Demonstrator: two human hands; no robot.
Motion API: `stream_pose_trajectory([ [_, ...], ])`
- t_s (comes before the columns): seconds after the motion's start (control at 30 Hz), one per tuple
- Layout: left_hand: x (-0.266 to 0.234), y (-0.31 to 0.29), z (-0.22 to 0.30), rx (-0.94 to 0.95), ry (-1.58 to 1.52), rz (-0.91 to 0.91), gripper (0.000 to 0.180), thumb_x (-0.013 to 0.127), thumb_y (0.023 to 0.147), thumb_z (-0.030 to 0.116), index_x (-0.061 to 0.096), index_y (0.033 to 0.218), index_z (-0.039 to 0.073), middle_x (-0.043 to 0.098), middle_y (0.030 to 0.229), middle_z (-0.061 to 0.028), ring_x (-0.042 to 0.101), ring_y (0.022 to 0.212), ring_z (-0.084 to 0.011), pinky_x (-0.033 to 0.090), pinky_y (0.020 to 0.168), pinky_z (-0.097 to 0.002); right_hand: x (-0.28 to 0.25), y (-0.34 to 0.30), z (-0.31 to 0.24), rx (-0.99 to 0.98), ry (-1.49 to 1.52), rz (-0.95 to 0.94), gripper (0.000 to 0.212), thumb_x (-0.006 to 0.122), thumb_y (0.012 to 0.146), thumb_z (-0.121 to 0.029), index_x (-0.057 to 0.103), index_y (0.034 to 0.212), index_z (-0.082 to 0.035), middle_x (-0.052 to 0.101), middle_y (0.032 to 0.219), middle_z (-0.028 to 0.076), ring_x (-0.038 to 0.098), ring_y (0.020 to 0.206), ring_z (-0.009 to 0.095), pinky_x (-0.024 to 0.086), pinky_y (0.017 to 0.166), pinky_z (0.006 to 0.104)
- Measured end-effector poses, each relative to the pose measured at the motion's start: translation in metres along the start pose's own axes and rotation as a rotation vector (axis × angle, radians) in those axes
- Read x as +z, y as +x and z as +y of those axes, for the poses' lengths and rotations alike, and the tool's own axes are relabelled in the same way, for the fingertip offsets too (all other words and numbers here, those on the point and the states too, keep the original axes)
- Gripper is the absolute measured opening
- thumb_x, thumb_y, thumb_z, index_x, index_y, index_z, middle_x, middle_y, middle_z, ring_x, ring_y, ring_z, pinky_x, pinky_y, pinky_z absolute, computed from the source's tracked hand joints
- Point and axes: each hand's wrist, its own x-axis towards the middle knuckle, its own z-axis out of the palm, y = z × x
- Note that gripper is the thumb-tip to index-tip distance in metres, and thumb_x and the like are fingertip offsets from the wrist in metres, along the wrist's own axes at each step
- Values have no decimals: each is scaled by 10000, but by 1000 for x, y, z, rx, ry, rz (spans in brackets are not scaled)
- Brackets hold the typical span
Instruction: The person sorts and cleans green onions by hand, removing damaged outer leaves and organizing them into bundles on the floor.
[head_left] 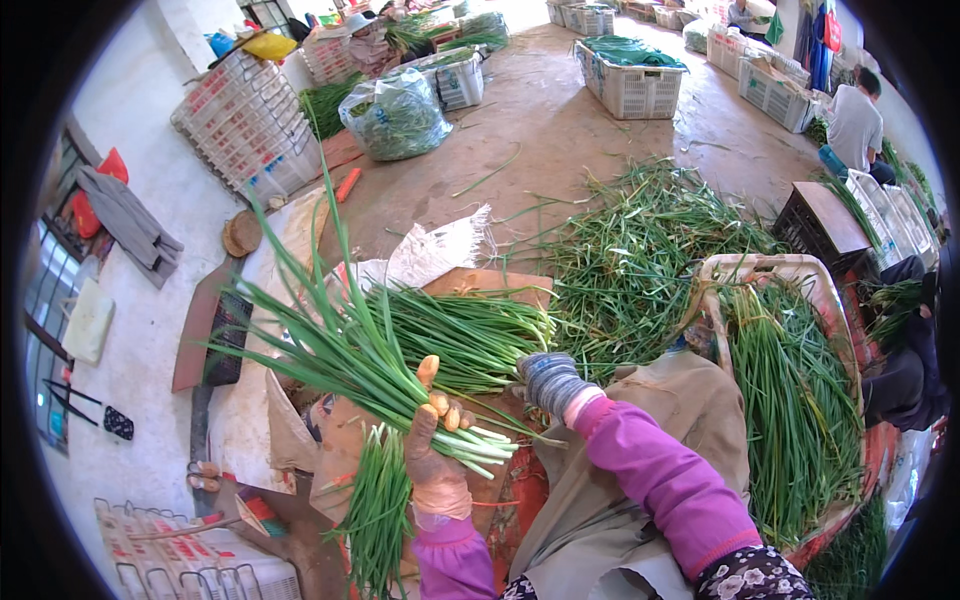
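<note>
1. The left hand (432, 460) is clamping around a bunch of long green stalks (365, 368), whose pale ends are pointing right while the leafy tips are fanning toward the upper left.
2. The gloved right hand (552, 384), apart from the left, is resting at the root end of a larger pile of stalks (455, 335); whether its fingers are gripping any cannot be told.
3. A smaller bunch (373, 505) is lying just beside the left wrist.
4. A pale crate (842, 310) is holding more greens at right, near a loose heap (640, 235).
</note>
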Motion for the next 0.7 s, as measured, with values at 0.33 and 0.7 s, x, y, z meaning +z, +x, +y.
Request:
stream_pose_trajectory([
  [0.33, -29, -6, -6, -22, -7, 58, 506, 641, 801, 59, 430, 1260, 36, 564, 797, -28, 510, 626, -102, 413, 556, -257, -21, -2, 37, -30, 1783, 725, 146, 526, 876, -182, 591, 923, -60, 631, 768, 57, 561, 600, 102, 475, 524, 252],
  [0.7, -25, -5, -15, -37, 77, 206, 431, 634, 779, 1, 481, 1180, 45, 626, 966, -108, 576, 710, -151, 481, 554, -266, -11, 0, 5, 42, -172, -150, 318, 563, 802, -390, 637, 976, -134, 655, 859, 108, 632, 842, 289, 497, 729, 397],
])
